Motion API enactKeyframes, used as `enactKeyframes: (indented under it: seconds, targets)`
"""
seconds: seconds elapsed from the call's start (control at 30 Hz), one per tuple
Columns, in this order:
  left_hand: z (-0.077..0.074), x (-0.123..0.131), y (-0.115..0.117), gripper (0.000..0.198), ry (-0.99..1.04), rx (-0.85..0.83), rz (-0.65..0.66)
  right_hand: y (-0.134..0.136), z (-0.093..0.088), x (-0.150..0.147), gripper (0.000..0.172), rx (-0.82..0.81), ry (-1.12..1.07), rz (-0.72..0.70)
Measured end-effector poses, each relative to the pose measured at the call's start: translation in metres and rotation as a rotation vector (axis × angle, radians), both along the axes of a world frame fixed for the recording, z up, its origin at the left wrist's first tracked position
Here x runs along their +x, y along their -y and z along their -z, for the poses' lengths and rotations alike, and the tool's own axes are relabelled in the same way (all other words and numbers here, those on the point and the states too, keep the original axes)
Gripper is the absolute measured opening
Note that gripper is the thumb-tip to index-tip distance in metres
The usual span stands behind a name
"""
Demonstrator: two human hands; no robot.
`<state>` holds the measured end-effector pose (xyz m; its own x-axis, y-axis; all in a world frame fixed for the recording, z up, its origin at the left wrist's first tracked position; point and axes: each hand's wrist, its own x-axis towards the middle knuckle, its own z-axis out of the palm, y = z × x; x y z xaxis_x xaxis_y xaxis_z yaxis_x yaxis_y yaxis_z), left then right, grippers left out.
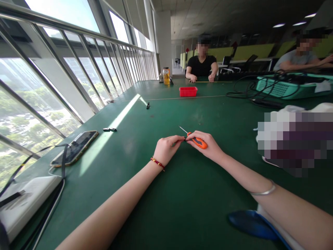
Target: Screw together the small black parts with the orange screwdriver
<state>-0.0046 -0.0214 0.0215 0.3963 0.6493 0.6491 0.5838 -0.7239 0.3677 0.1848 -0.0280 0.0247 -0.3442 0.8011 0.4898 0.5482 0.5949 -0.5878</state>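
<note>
Over the middle of the green table (145, 215), my two hands meet at the fingertips. My right hand (212, 147) is closed around a screwdriver (201, 142) with an orange and dark grey handle; its thin metal shaft points away to the upper left. My left hand (166, 149), with a red beaded bracelet at the wrist, pinches a small dark piece (185, 139). Fingertips of the right hand are right at this piece too. Its exact kind is too small to make out.
A phone (75, 147), a white power strip (33, 201) and cables lie at left. Small black pieces (109, 130) sit farther in. Ahead are a red bin (188, 92), a jar (166, 76) and a person (201, 64). A teal basket (275, 86) stands at right.
</note>
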Motion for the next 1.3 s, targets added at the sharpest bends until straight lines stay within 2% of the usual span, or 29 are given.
enactKeyframes:
  seconds: [0.3,0.63,0.83,1.03,1.3]
  targets:
    - [-0.0009,0.0006,-0.0007,0.016,0.029,-0.024,0.027,0.0007,-0.0014,0.0007,0.012,0.045,-0.069,-0.018]
    - [-0.0024,0.0022,-0.0046,0.018,0.083,-0.099,0.071,0.0018,-0.0023,0.0025,0.015,0.150,0.007,0.048]
    - [-0.0035,0.0023,-0.0054,0.017,0.030,-0.126,0.058,0.0021,-0.0020,0.0035,0.018,0.179,0.057,0.028]
    - [-0.0039,0.0018,-0.0065,0.011,0.068,-0.162,0.067,0.0022,-0.0015,0.0038,0.018,0.183,0.079,0.011]
    - [-0.0045,0.0021,-0.0069,0.009,0.167,-0.312,0.092,0.0021,-0.0003,0.0038,0.015,0.180,0.104,-0.002]
